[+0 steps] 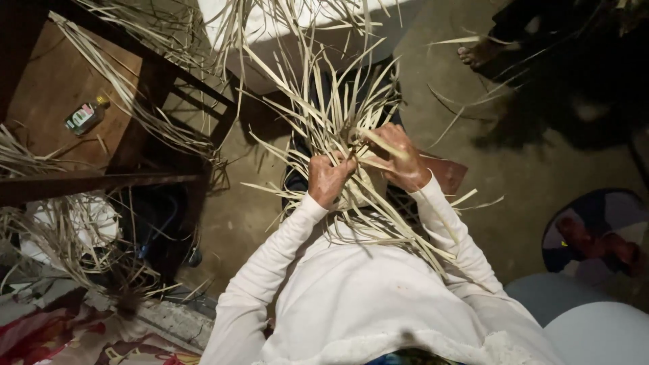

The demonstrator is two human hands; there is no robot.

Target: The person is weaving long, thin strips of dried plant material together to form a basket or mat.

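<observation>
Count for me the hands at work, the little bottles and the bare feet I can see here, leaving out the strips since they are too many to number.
Hands at work: 2, the left hand and the right hand, both gripping pale strips
Small bottles: 1, the bottle on the wooden table
Bare feet: 1, another person's foot at the top
Total: 4

Single head-worn view, looking steeply down from close above at the wearer's white-sleeved arms, both hands near frame centre, floor beyond.
</observation>
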